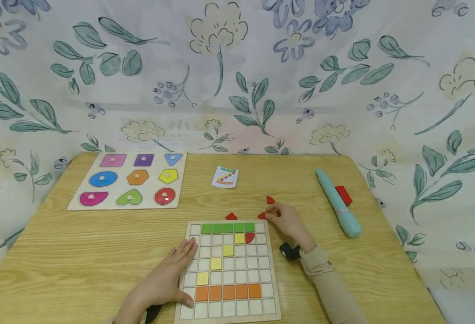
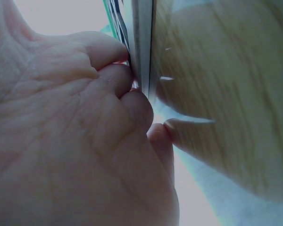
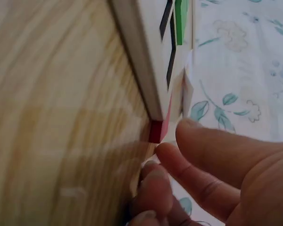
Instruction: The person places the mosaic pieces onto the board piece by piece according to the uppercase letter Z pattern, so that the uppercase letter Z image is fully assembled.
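Observation:
A square wooden grid board (image 1: 275, 310) lies near the front of the table. Green squares (image 1: 228, 228) fill part of a top row, yellow squares (image 1: 216, 263) step diagonally, and orange squares (image 1: 229, 292) line a lower row. One red quarter-circle (image 1: 249, 237) sits beside the top yellow square. My left hand (image 1: 162, 276) rests along the board's left edge, fingertips and thumb over its border. At the top right corner, my right hand (image 1: 287, 220) has thumb and fingertips right by a red piece (image 1: 262, 216); the right wrist view shows a gap between thumb and index finger beside this red piece (image 3: 156, 131).
Two more red pieces, one (image 1: 231, 216) above the board and one (image 1: 270, 200) farther back, lie on the table. A pattern card (image 1: 225, 177) is behind them. A shape puzzle (image 1: 128, 180) lies back left. A turquoise stick-like object (image 1: 338, 204) and a red block (image 1: 344, 195) are at right.

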`<state>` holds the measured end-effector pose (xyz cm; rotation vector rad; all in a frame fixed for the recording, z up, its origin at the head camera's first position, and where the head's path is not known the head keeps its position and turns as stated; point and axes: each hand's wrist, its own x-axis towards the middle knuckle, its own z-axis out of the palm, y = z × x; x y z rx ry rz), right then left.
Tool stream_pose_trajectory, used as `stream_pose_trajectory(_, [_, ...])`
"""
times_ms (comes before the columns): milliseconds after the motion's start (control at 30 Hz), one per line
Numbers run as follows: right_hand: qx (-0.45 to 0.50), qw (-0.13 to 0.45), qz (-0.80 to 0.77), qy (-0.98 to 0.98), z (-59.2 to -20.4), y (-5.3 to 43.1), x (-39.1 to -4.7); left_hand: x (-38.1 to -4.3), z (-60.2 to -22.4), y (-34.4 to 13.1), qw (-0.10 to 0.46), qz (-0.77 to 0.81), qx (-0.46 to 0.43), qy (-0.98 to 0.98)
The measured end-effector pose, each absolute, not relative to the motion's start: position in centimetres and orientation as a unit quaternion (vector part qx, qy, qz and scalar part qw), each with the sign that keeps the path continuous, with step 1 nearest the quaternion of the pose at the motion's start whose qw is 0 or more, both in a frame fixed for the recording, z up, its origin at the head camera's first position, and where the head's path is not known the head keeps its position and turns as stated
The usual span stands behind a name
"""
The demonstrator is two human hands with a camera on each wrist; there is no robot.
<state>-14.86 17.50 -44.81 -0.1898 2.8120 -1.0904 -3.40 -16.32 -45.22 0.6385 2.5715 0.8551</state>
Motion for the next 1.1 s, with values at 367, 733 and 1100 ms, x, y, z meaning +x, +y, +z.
stream_pose_trajectory(367, [-0.091, 0.07, -0.324, 0.939, -45.1, 17.6, -15.1, -3.4, -45.2, -16.2, 0.181, 0.306, 0.224, 0.908])
stream_pose_trajectory(733, [-0.074, 0.071, -0.367, 0.925, -45.0, 17.4, -15.2, -3.3, -45.2, -16.3, 0.184, 0.309, 0.223, 0.906])
stream_pose_trajectory(1100, [-0.105, 0.067, -0.381, 0.916, -43.9, 16.9, -14.5, -3.3, -45.4, -16.4, 0.18, 0.305, 0.228, 0.907])
